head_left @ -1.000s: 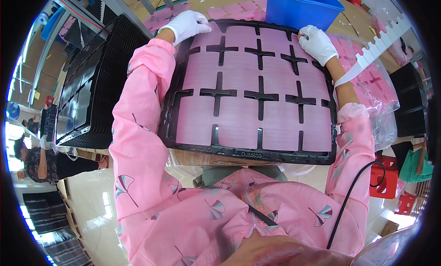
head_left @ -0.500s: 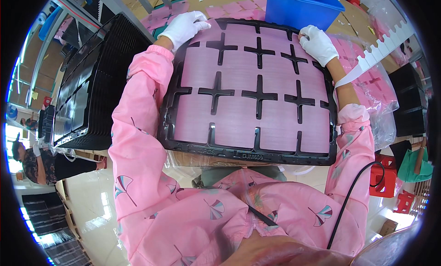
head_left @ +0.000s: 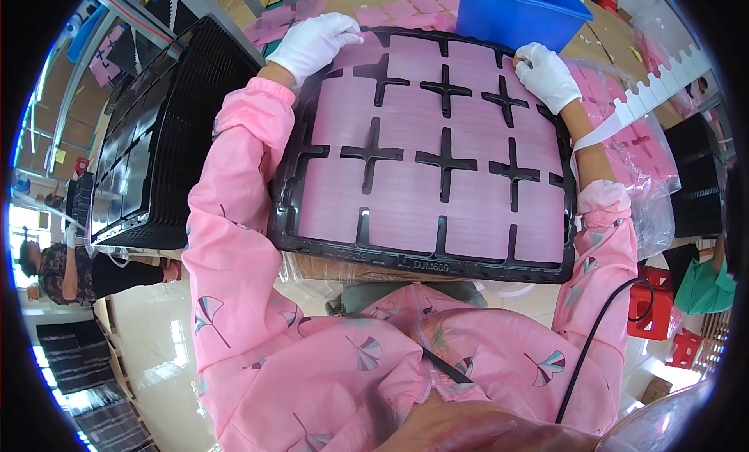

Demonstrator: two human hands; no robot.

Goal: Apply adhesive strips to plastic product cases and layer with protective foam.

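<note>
A black plastic tray (head_left: 421,263) lies in front of me, with a thin pink foam sheet (head_left: 406,179) over it. Cross-shaped cutouts in the sheet let the tray's black ribs show through. At the far left corner, my left hand (head_left: 316,45), in a white glove, pinches the sheet's corner, which is raised off the tray there. My right hand (head_left: 548,79), also gloved, is at the far right corner with its fingers curled closed over the edge. What those fingers grip is hidden. A bare fingertip pokes out of that glove.
Left of the tray stands a tall stack of black trays (head_left: 156,140). A blue bin (head_left: 519,15) is beyond the far edge. More pink sheets in clear plastic (head_left: 632,148) lie to the right, near a white notched strip (head_left: 647,93). Other people are at both sides.
The sheet's far left corner has come up off the tray with my left hand. My right hand and the tray appear slightly further right in view.
</note>
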